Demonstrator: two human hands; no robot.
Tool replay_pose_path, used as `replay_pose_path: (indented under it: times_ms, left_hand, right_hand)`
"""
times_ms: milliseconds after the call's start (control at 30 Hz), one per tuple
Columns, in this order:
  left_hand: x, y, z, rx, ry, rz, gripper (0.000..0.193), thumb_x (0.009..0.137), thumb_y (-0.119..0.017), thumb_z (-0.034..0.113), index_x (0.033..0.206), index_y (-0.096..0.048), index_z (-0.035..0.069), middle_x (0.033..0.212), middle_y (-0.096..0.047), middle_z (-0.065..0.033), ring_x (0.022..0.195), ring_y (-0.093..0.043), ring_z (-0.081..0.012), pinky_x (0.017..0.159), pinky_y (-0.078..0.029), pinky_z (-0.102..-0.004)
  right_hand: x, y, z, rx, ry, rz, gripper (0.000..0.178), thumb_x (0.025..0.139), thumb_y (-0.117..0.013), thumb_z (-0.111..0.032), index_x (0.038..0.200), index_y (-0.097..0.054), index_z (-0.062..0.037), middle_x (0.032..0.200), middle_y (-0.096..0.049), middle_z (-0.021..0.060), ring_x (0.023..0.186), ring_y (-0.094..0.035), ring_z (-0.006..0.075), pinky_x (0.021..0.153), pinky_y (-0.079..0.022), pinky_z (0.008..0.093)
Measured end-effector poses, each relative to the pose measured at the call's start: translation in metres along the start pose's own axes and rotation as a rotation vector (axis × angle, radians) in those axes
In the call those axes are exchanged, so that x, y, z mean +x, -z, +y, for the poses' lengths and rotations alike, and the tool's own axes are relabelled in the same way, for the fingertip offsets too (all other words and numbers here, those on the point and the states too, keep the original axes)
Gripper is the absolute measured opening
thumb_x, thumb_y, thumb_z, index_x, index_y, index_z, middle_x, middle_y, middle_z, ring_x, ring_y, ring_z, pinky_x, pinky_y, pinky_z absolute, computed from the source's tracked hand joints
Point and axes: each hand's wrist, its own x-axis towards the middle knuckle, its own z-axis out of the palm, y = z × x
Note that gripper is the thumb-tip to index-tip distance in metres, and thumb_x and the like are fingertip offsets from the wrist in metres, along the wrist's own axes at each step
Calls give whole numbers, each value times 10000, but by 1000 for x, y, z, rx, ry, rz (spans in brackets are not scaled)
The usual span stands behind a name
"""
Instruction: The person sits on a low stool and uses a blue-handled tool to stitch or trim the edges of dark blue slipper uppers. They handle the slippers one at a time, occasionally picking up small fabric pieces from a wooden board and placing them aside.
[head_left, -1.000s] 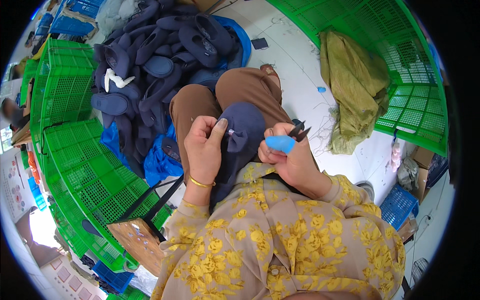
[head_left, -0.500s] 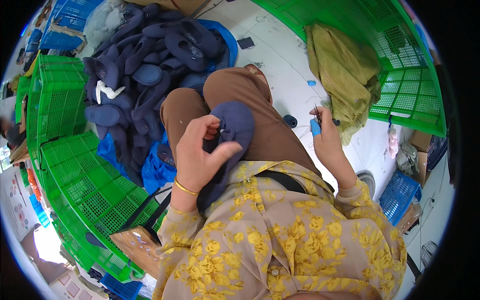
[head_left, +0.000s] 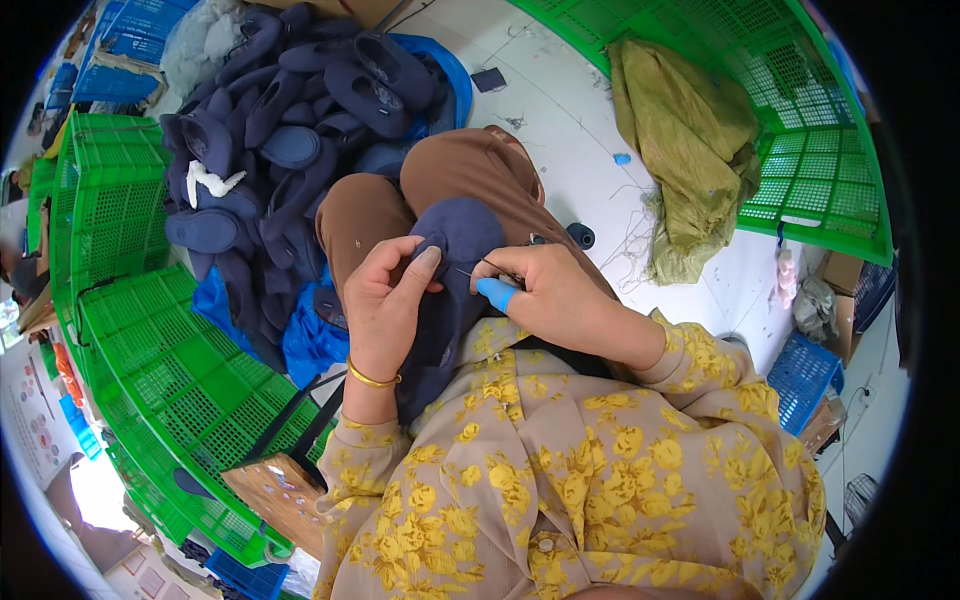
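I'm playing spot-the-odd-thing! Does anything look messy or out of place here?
Yes. A crumpled white strip lies on the heap of dark-blue slip-on shoes, standing out pale against them. Also, a small blue scrap and loose threads lie on the white floor near the olive sack, looking like dropped litter.

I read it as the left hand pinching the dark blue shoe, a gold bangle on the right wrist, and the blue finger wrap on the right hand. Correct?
Not quite: in the head view the gold bangle is at the left wrist. The left hand does pinch the dark blue shoe, and the blue finger wrap is on the right hand.
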Motion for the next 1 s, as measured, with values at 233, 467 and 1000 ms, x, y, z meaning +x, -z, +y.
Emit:
replay_pose_path:
  times_ms: [233,467,1000]
  left_hand:
    - [0,-2,0,-44,8,5,144,896,-666,70,1004,-650,-23,865,-637,-6,726,-588,-63,638,-504,-208]
    - [1,0,-1,-31,19,-8,141,899,-661,67,1004,-640,-24,873,-639,-13,735,-589,-61,641,-515,-214]
    - [4,-2,0,-92,108,-8,175,896,-630,7,1064,-602,-32,879,-630,-39,735,-602,-68,635,-548,-222]
  right_hand:
    - [7,2,-5,-101,12,-20,92,850,-603,-75,864,-653,1,606,-523,51,542,-427,101,512,-366,292]
    - [14,-4,-1,-171,67,12,153,792,-568,-72,907,-646,-7,756,-633,194,652,-618,324,615,-466,392]
    - [12,-18,25,-71,167,116,279,802,-512,9,1032,-636,-86,851,-657,178,761,-641,354,651,-482,389]
